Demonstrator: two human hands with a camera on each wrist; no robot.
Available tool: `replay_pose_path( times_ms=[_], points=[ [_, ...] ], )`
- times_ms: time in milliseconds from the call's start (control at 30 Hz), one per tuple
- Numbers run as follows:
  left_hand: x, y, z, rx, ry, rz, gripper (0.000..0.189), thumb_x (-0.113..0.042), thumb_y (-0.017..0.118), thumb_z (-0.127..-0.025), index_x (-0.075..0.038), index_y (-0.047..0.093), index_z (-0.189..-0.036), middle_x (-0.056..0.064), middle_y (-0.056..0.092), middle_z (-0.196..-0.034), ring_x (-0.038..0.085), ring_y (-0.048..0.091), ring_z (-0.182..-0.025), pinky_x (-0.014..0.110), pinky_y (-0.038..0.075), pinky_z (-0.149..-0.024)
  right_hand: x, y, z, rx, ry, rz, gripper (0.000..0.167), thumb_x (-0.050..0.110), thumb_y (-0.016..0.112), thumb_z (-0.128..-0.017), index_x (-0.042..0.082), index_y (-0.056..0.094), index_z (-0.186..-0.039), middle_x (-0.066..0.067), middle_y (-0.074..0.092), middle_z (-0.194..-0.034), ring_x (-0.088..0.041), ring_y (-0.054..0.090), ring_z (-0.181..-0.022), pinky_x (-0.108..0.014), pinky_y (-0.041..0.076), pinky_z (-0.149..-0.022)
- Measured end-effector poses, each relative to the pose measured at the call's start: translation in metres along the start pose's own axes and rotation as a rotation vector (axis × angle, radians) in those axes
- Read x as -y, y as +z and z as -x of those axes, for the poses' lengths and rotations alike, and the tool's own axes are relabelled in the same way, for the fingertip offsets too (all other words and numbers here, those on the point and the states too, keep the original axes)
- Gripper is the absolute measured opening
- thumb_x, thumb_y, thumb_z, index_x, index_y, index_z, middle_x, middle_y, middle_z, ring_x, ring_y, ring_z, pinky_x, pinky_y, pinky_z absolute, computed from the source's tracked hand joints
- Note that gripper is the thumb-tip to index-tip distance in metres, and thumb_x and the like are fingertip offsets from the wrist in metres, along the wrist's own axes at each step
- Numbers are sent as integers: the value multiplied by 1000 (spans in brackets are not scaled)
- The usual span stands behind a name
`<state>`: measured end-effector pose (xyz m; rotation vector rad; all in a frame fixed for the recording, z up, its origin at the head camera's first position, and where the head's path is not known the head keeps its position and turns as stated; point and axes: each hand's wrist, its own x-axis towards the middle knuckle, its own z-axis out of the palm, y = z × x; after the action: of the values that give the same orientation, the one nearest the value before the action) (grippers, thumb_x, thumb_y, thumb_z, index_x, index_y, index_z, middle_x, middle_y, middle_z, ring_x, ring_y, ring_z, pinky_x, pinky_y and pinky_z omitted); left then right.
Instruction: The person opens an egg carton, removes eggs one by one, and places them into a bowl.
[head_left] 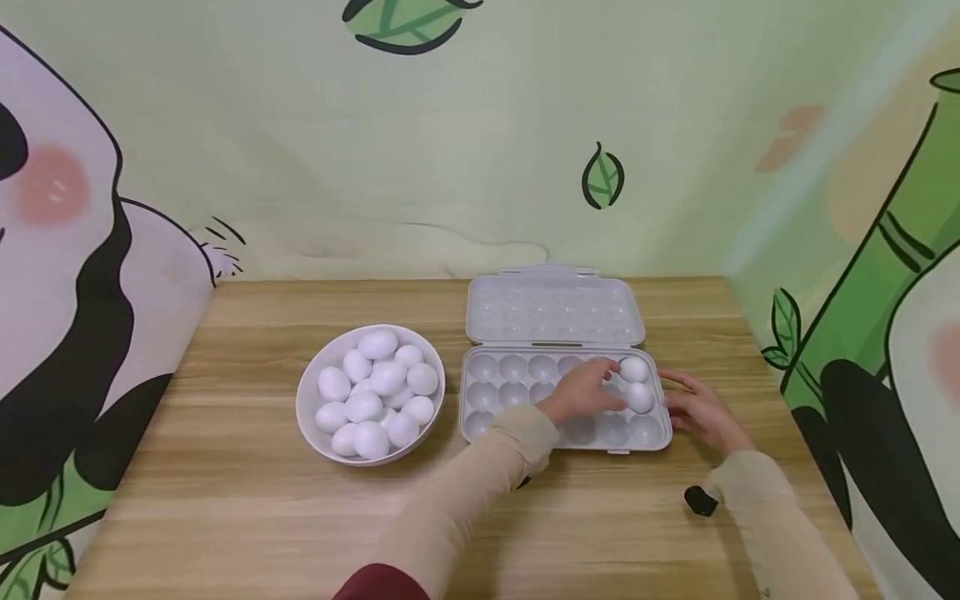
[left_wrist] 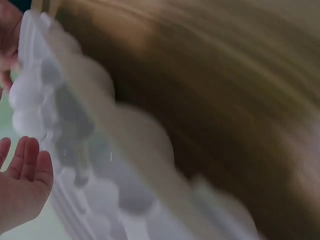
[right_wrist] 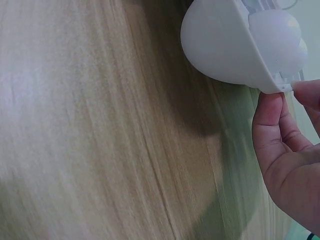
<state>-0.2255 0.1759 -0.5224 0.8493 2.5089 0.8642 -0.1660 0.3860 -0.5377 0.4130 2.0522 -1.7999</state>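
Note:
A grey plastic egg carton [head_left: 566, 449] lies with its lid [head_left: 555, 308] folded back towards the wall. Two white eggs [head_left: 634, 369] sit in the back and middle cups of its right-hand column. Over the right half of the tray is my left hand [head_left: 585, 389], thumb and fingers spread apart beside those eggs, nothing between them. The left wrist view has this left hand [left_wrist: 25, 187] with its fingers extended near the tray. At the tray's right end, my right hand [head_left: 701, 412] holds the rim; thumb and fingertips pinch the edge in the right wrist view.
A white bowl [head_left: 306, 417] heaped with white eggs [head_left: 363, 406] stands left of the carton on the wooden table [head_left: 247, 517]. Behind the table hangs a printed backdrop [head_left: 510, 167]. A small black object [head_left: 701, 501] shows by the right sleeve.

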Motion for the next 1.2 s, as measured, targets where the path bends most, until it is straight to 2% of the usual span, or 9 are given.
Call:
replay_pose_path(
  times_ms=[167,400,500,600,733,867,1033,1200],
  points=[
    [-7,18,-6,-58,-47,-80,53,-37,69,-71,-16,53,-116,0,58,-105,11,54,-93,17,42,-72,1,1,-2,-2,9,-7,53,11,48,-88,10,27,-137,15,59,-85,-5,56,-76,-22,47,-65],
    [-17,36,-8,-169,-159,-199,49,-47,68,-68,-22,59,-110,-2,55,-108,10,50,-99,21,42,-77,1,0,-2,-2,8,-37,51,9,48,-88,11,30,-135,16,59,-83,-3,56,-75,-22,47,-63],
    [-21,44,-10,-215,-192,-272,46,-51,66,-67,-26,61,-106,-4,53,-105,10,49,-98,24,41,-74,2,-1,-1,-6,12,-36,51,9,48,-87,12,30,-135,15,59,-83,-3,55,-75,-21,46,-62],
    [-24,52,-12,-276,-219,-303,46,-52,67,-64,-28,62,-103,-5,53,-101,10,48,-95,26,40,-71,2,-2,0,-8,20,-36,52,9,48,-88,12,30,-136,15,59,-83,-3,55,-75,-21,47,-62],
    [-28,58,-12,-330,-264,-304,48,-52,68,-63,-28,62,-104,-6,53,-100,10,50,-95,27,39,-71,1,-2,-1,-11,28,-39,52,10,49,-88,12,30,-136,15,58,-83,-3,55,-75,-22,47,-63],
    [-30,60,-12,-339,-301,-297,48,-53,67,-64,-30,61,-106,-7,54,-103,10,50,-96,27,37,-72,0,-2,-3,-14,31,-40,52,11,50,-87,13,30,-136,15,58,-83,-4,55,-75,-22,47,-63],
    [-28,60,-11,-363,-294,-247,47,-52,68,-64,-29,62,-104,-6,55,-103,10,51,-95,28,37,-73,0,-1,-3,-13,30,-42,52,8,48,-88,11,29,-136,15,59,-82,-4,56,-74,-22,47,-63],
    [-26,58,-10,-369,-266,-152,45,-51,67,-65,-25,64,-102,-4,57,-102,11,53,-93,29,37,-75,0,-2,-4,-12,34,-40,53,8,48,-88,11,28,-137,16,59,-82,-4,56,-74,-22,47,-63]
  ],
)
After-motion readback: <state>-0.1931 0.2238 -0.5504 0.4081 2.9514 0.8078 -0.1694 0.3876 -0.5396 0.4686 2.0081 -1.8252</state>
